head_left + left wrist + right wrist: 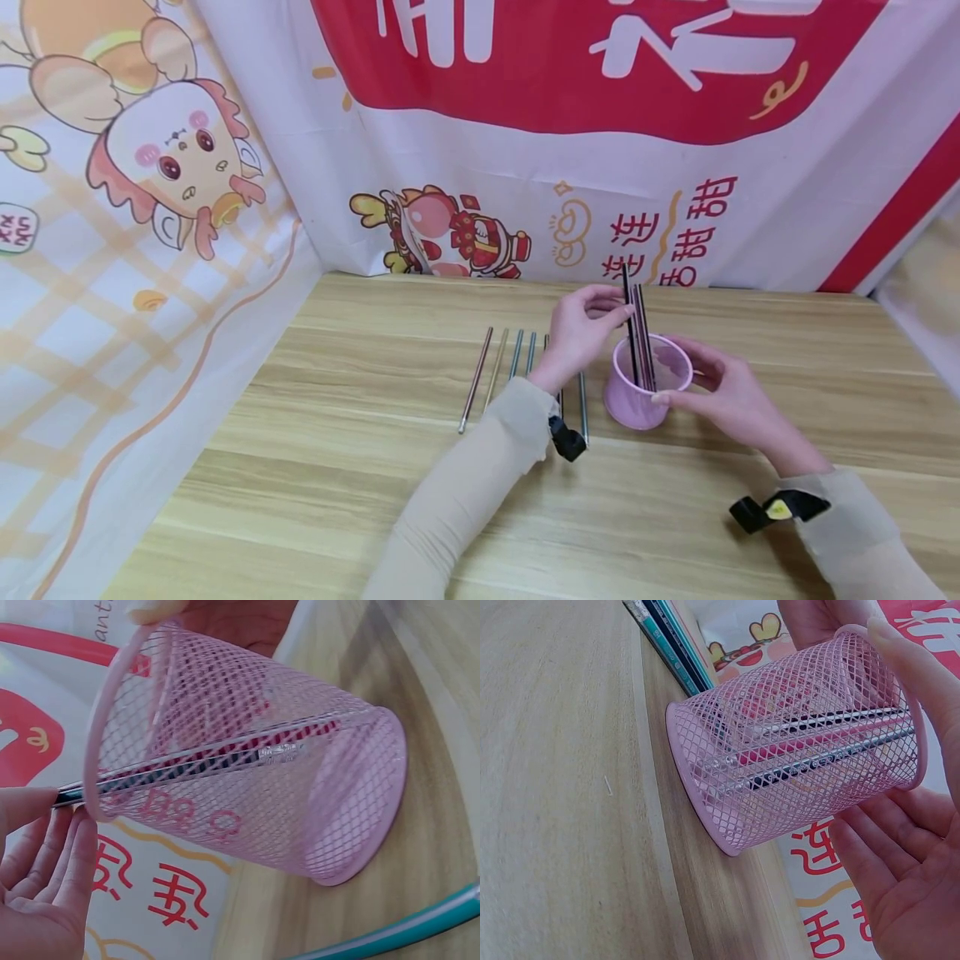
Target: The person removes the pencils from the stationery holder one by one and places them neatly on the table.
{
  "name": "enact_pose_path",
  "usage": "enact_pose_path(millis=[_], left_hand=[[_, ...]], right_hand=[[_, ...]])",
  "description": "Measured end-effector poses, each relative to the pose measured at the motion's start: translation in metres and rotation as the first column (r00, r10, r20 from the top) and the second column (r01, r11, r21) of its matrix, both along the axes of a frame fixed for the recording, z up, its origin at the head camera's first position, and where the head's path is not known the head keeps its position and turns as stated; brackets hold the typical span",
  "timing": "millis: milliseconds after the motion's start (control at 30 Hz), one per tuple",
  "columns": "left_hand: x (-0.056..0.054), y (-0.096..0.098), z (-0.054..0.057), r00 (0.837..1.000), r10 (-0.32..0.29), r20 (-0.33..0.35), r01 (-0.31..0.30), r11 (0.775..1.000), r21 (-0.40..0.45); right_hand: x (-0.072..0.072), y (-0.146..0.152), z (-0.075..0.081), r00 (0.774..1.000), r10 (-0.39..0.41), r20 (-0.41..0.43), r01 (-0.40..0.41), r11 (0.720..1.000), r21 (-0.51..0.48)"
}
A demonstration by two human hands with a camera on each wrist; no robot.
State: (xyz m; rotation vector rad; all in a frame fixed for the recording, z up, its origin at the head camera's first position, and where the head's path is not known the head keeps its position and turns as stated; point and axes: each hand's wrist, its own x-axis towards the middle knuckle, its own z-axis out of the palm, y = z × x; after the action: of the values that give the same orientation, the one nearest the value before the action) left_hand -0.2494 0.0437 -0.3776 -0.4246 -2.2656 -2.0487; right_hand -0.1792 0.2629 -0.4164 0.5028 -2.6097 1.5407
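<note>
A pink mesh pen cup (633,410) stands on the wooden table, tilted a little. My right hand (727,398) holds it at the rim from the right, thumb at the near side and fingers at the far side. A dark pencil (626,287) is pinched between the thumb and fingers of my left hand (585,329), its lower part inside the cup. In the left wrist view, an eraser end (279,754) shows through the mesh. Other pencils (647,342), dark and reddish, lean in the cup beside it.
Left of the cup several pencils lie side by side on the table (315,450), among them a reddish pencil (477,379), a tan pencil (497,367) and a teal pencil (583,408). My left forearm covers part of the row. A printed cloth (465,150) hangs behind the table.
</note>
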Motion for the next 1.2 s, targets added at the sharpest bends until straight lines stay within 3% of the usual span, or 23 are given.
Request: enact_pose_path(millis=[233, 567, 900, 1200], left_hand=[[-0.002, -0.005, 0.007, 1.0, -0.011, -0.001, 0.011, 0.994, 0.108], [-0.004, -0.012, 0.013, 1.0, 0.009, 0.0, -0.009, 0.987, 0.159], [-0.006, -0.031, 0.031, 0.995, 0.064, -0.083, -0.04, 0.964, 0.262], [-0.004, -0.047, 0.05, 0.993, 0.101, -0.062, -0.072, 0.932, 0.355]], right_hand=[[-0.001, -0.001, 0.001, 1.0, -0.02, 0.019, 0.02, 1.0, 0.009], [0.001, -0.002, 0.003, 1.0, -0.014, 0.019, 0.014, 1.0, 0.018], [0.001, 0.0, 0.002, 1.0, -0.024, 0.016, 0.023, 0.999, 0.049], [0.002, -0.002, 0.004, 0.999, -0.035, 0.041, 0.033, 0.999, 0.038]])
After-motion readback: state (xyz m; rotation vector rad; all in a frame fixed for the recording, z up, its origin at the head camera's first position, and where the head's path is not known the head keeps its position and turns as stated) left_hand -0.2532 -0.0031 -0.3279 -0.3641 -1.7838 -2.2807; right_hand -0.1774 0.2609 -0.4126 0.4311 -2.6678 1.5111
